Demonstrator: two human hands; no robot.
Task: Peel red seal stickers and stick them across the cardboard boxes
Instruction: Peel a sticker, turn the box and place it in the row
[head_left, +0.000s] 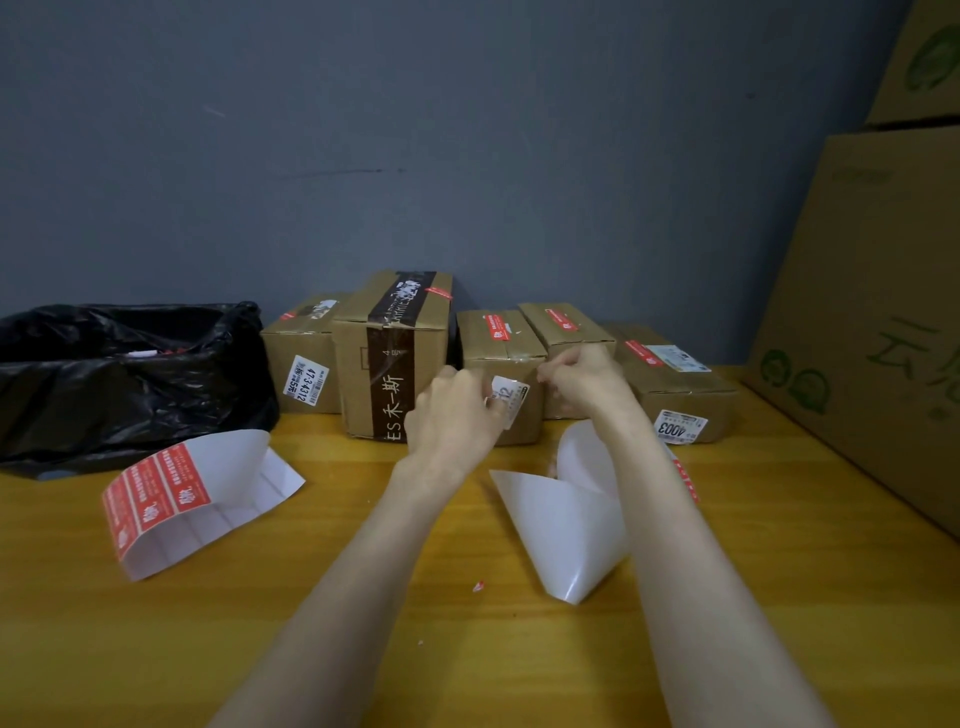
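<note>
Five cardboard boxes (353, 364) are sitting in a row along the far edge of the bench (363, 597), backed against the grey wall, and each one is showing red on its top. Both hands are reaching to the middle box (524, 426), which is wearing a red seal sticker (497, 327) across its lid. The left hand (457, 410) is working at the front face, thumb and fingers pinching a white label (511, 397) whose edge is curling away from the cardboard. The right hand (582, 374) is hovering at the box's upper front edge, just beside the left, with its fingers curled in. Whether it is gripping anything, I cannot tell from here.

Near the left edge of the bench a sticker sheet (156, 493) is lying curled, with red seals showing on its near end and bare white backing behind. Under the right forearm a backing sheet (571, 519) is curling up into a cone, white side out. A tiny red scrap (478, 586) is lying between the forearms. A black bin bag (130, 374) is slumping at the far left corner, and big cartons (872, 312) are stacking up along the right edge.
</note>
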